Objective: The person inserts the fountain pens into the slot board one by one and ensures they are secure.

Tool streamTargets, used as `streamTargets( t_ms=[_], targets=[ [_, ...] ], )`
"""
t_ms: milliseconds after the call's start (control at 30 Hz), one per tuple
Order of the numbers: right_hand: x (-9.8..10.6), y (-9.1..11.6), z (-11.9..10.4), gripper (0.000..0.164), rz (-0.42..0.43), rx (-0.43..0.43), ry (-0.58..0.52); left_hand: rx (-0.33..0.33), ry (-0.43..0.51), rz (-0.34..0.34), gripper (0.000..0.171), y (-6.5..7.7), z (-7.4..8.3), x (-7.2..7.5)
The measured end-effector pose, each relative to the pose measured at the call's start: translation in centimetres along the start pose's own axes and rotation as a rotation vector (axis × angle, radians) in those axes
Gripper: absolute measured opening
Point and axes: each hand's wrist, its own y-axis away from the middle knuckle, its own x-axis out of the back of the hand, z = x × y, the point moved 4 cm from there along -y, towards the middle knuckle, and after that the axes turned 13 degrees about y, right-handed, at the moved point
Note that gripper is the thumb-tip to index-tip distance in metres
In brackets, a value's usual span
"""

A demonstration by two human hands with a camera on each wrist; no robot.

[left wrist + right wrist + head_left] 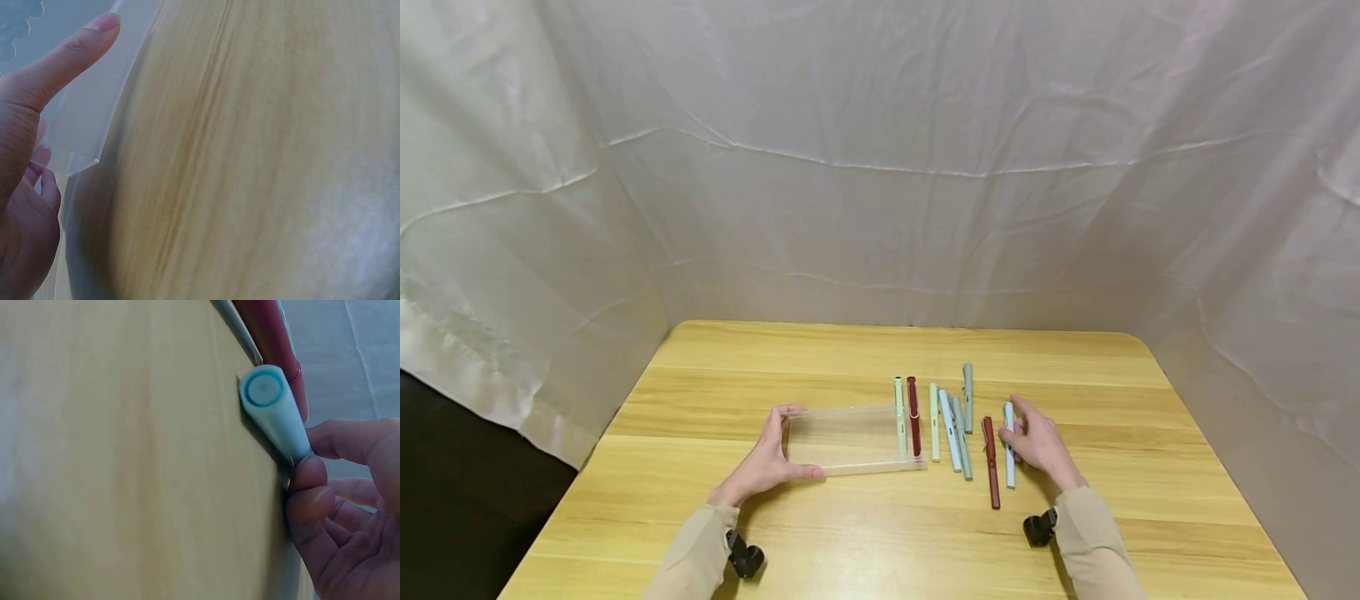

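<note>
A clear plastic tray (842, 468) lies at the table's middle left, and my left hand (767, 457) grips its left end, thumb on the near edge and fingers by the far edge. In the left wrist view the thumb (75, 56) lies along the clear wall. Across the tray's right end lie a pale green pen (900, 425) and a dark red pen (913, 421), side by side. My right hand (1039, 440) pinches a light blue pen (1010, 467) between thumb and fingers; the right wrist view shows its round end toward the camera.
Between tray and right hand lie another pale green pen (934, 425), a light blue pen (950, 433), two grey-green pens, one nearer (962, 442) and one farther (967, 392), and a dark red pen (992, 467). Pale cloth (880, 233) hangs around the wooden table (865, 542).
</note>
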Motion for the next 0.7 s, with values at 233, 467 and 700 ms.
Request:
streamTargets(
  t_ms=[233, 467, 700],
  targets=[
    [-0.01, 0.11, 0.12, 0.069, -0.003, -0.003, -0.022, 0.009, -0.008, 0.007, 0.108, -0.01, -0.02, 0.05],
    [-0.1, 0.1, 0.49, 0.067, -0.007, -0.016, -0.105, 0.005, -0.009, 0.011, 0.108, 0.0, -0.07, 0.02],
    [-0.17, 0.23, 0.79, 0.065, 0.0, -0.017, -0.172, 0.009, -0.009, 0.008, 0.108, -0.02, -0.1, 0.0]
  ],
)
